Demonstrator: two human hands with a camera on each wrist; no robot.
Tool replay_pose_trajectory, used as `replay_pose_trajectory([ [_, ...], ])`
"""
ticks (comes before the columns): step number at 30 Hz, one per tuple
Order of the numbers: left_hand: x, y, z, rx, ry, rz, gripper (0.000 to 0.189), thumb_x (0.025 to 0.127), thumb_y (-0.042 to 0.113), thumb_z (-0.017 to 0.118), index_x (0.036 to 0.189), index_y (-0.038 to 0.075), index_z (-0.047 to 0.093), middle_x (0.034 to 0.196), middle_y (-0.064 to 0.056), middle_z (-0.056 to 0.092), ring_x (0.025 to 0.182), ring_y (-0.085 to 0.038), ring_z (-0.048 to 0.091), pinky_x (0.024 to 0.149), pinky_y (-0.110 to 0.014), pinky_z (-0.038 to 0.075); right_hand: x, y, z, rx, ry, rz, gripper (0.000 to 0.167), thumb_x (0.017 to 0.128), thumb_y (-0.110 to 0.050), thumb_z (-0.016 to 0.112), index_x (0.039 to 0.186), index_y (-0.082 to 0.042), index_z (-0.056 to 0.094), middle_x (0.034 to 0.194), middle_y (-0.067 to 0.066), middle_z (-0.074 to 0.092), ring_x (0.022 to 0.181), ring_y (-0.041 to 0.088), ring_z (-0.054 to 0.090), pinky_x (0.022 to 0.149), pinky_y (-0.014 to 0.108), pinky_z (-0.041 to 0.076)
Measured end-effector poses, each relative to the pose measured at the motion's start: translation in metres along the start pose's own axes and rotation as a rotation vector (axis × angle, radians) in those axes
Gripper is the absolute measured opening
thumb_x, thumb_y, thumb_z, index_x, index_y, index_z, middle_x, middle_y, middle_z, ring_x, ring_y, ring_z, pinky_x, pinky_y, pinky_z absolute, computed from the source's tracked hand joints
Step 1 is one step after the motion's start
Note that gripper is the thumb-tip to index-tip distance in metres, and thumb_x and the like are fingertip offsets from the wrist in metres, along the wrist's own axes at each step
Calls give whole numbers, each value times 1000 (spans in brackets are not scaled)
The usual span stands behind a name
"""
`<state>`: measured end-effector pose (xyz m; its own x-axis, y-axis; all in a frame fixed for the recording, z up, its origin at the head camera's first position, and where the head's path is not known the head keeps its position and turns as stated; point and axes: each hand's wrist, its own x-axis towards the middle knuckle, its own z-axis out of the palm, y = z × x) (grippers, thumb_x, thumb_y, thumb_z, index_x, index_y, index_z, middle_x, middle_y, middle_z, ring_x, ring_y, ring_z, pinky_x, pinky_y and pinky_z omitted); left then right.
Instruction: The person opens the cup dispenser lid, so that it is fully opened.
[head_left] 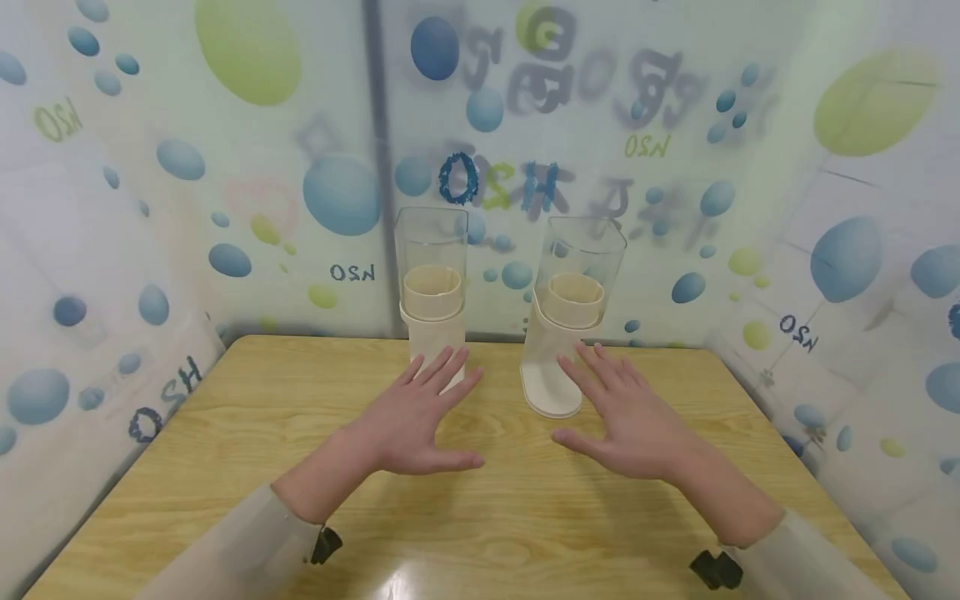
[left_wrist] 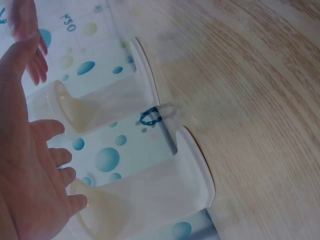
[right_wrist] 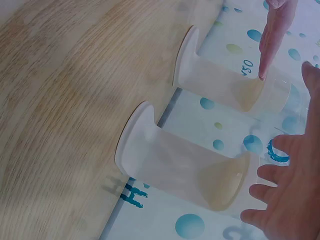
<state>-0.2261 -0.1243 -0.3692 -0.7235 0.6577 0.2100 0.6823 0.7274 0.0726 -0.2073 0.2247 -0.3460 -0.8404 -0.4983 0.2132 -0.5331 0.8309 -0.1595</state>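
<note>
Two white upright dispensers with clear, squarish tops stand side by side near the back of the wooden table. My left hand (head_left: 420,417) is held in front of the left dispenser (head_left: 433,335), its fingers straight and spread, covering the lower part of it in the head view. Fingers also extended, my right hand (head_left: 633,421) hovers before the right dispenser (head_left: 553,367), whose rounded foot shows on the table. Neither hand holds anything. The wrist views show the hollow, cream-coloured mouth under each dispenser's head, above a slim back and a curved base.
The wooden table (head_left: 495,517) runs from the sleeves to the back wall. Around it hang whitish walls (head_left: 300,300) printed with blue and green dots and mirrored "H2O" lettering. Dark straps show under both sleeves (head_left: 247,533).
</note>
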Motion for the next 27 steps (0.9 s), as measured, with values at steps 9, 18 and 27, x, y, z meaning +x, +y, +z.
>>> replay_pose_trajectory([
  [9, 6, 1, -4, -49, 70, 40, 99, 96, 72, 69, 171, 14, 40, 179, -20, 31, 164, -42, 37, 127, -66, 38, -5, 7, -18, 39, 195, 45, 74, 103, -52, 73, 164, -18, 49, 163, 12, 55, 138, 43, 65, 97, 65, 59],
  [18, 29, 6, -9, -180, 125, 29, 86, 99, 60, 73, 166, 12, 49, 175, -18, 41, 155, -42, 50, 116, -61, 53, 4, 19, -46, 96, 449, 8, 61, 99, -27, 81, 153, -11, 58, 140, 16, 64, 113, 35, 70, 78, 56, 60],
  [27, 73, 10, -14, -347, 111, -59, 89, 102, 59, 70, 172, 15, 38, 176, -11, 38, 160, -32, 43, 124, -56, 46, 39, 29, -72, 184, 614, 36, 66, 96, -25, 79, 155, -6, 55, 152, 24, 52, 132, 43, 57, 105, 64, 49],
])
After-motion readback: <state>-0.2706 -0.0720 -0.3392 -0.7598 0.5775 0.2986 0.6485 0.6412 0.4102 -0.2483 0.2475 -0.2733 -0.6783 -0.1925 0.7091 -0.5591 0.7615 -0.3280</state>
